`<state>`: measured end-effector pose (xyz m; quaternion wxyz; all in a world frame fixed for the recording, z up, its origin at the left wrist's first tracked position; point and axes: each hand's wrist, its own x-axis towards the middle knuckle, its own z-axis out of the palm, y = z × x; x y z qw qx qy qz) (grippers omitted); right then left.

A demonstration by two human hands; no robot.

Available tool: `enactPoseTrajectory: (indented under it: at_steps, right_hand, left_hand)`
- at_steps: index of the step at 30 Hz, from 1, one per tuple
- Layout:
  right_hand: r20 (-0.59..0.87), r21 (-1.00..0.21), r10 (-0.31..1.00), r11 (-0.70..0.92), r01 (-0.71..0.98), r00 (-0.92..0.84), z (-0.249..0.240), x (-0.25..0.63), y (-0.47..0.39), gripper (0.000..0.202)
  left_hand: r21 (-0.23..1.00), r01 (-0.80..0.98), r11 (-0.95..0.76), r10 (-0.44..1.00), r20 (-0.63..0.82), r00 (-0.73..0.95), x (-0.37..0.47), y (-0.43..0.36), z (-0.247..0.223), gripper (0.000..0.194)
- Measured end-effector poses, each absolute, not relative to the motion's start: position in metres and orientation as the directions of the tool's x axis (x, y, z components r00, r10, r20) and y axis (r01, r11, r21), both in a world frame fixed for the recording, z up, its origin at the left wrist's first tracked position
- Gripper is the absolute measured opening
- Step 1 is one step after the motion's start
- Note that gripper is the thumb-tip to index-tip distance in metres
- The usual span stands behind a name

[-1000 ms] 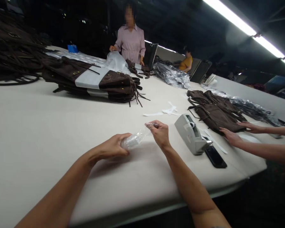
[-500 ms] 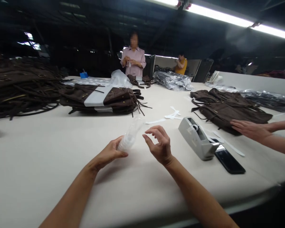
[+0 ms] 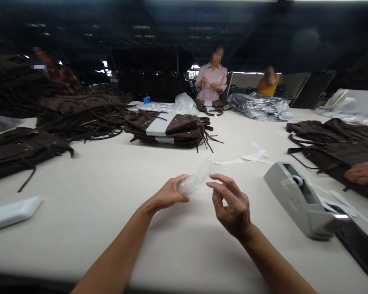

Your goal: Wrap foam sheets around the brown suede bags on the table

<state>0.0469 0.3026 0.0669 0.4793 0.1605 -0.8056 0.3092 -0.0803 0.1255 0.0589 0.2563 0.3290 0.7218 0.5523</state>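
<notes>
My left hand (image 3: 171,190) is wrapped round a clear plastic sleeve (image 3: 199,175) with a whitish, ribbed, round stack inside, perhaps tape rolls. Its loose, crinkled end sticks up to the right, above the table. My right hand (image 3: 233,204) is just beside that loose end, fingers bent and apart, with nothing visible in them. A grey tape dispenser (image 3: 300,200) stands to the right of my right hand, a small white roll in it. White paper strips (image 3: 254,155) lie on the table beyond my hands.
A stack of dark brown bags (image 3: 187,132) with a white band lies ahead. More brown bags (image 3: 79,106) are piled left. At right a co-worker's hand (image 3: 363,172) rests on another bag (image 3: 328,153). A black phone (image 3: 358,245) lies by the dispenser, a white flat bundle (image 3: 14,212) at left.
My view has turned left, so things appear farther right, and the left-hand bags and white bundle show. My left hand keeps the sleeve; my right fingers have come nearer its loose end.
</notes>
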Motion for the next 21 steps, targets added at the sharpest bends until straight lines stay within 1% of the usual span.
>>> enactPoseTrajectory:
  at_steps: [3, 5, 8, 11, 13, 14, 16, 17, 19, 20, 21]
  right_hand:
    - [0.861, -0.415, 0.183, 0.792, -0.448, -0.474, 0.071, 0.045, 0.302, 0.04]
    - [0.845, -0.451, 0.234, 0.796, -0.404, -0.481, 0.073, 0.043, 0.303, 0.04]
    - [0.811, -0.489, 0.24, 0.779, -0.393, -0.534, 0.072, 0.039, 0.306, 0.036]
    - [0.786, -0.515, 0.221, 0.751, -0.414, -0.577, 0.07, 0.037, 0.31, 0.021]
    - [0.776, -0.532, 0.199, 0.716, -0.451, -0.598, 0.07, 0.038, 0.312, 0.011]
    - [0.764, -0.554, 0.184, 0.678, -0.483, -0.618, 0.071, 0.04, 0.313, 0.01]
    - [0.702, -0.637, 0.117, 0.543, -0.547, -0.702, 0.075, 0.044, 0.316, 0.009]
    - [0.646, -0.693, 0.057, 0.464, -0.552, -0.761, 0.077, 0.046, 0.317, 0.009]
    - [0.497, -0.795, -0.082, 0.357, -0.491, -0.864, 0.079, 0.048, 0.321, 0.01]
    - [0.425, -0.826, -0.132, 0.348, -0.443, -0.896, 0.078, 0.048, 0.322, 0.013]
    - [0.366, -0.84, -0.157, 0.369, -0.398, -0.917, 0.076, 0.046, 0.323, 0.017]
  left_hand:
    - [0.959, 0.213, 0.189, 0.76, -0.005, -0.65, -0.08, 0.125, 0.06, 0.069]
    - [0.956, 0.218, 0.195, 0.762, -0.008, -0.648, -0.079, 0.124, 0.061, 0.069]
    - [0.949, 0.223, 0.222, 0.761, -0.026, -0.648, -0.079, 0.124, 0.062, 0.068]
    - [0.94, 0.234, 0.247, 0.755, -0.035, -0.654, -0.08, 0.124, 0.061, 0.067]
    - [0.938, 0.234, 0.257, 0.745, -0.039, -0.666, -0.081, 0.123, 0.059, 0.067]
    - [0.939, 0.224, 0.261, 0.739, -0.044, -0.673, -0.083, 0.123, 0.059, 0.067]
    - [0.949, 0.184, 0.257, 0.72, -0.06, -0.691, -0.085, 0.121, 0.058, 0.067]
    - [0.955, 0.159, 0.249, 0.711, -0.069, -0.7, -0.087, 0.12, 0.059, 0.068]
    - [0.967, 0.116, 0.225, 0.702, -0.078, -0.708, -0.088, 0.118, 0.062, 0.069]
    - [0.971, 0.104, 0.213, 0.698, -0.077, -0.712, -0.088, 0.116, 0.063, 0.069]
    - [0.974, 0.099, 0.204, 0.697, -0.074, -0.713, -0.087, 0.116, 0.065, 0.069]
